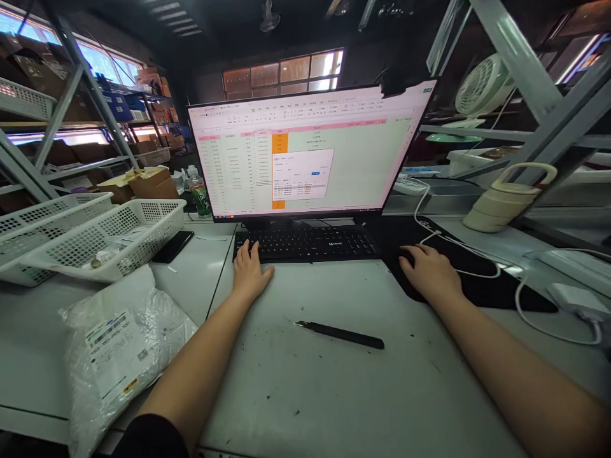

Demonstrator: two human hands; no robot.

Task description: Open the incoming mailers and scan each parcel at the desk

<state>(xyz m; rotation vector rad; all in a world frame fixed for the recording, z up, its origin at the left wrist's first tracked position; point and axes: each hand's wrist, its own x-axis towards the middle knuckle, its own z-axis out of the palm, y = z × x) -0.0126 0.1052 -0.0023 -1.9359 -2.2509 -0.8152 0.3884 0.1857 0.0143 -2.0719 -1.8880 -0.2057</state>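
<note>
A person sits at a pale worktable [334, 381], seen from their own head, both bare forearms reaching forward. Nearest, at the left edge, a white bubble mailer [119, 350] with a printed label lies unopened on the table. Between the forearms lies a black craft knife [341, 333], blade end pointing left, untouched and apart from both hands.

Farther on, the left hand [249, 272] rests flat, fingers loosely spread and holding nothing, its fingertips on the left end of a black keyboard [308, 243]. The right hand [429, 273] cups a dark mouse [405, 257] on a black mat [477, 280]; the mouse is almost wholly hidden under the palm, fingers curled over it.

White mesh baskets [109, 238] sit to the left, with a dark phone [172, 246] beside them. Behind the keyboard a monitor [305, 152] shows a spreadsheet with a small dialog box open in the middle, so the computer work appears to be midway. Rolls of tape [501, 203] and a fan [482, 86] stand farther right.
</note>
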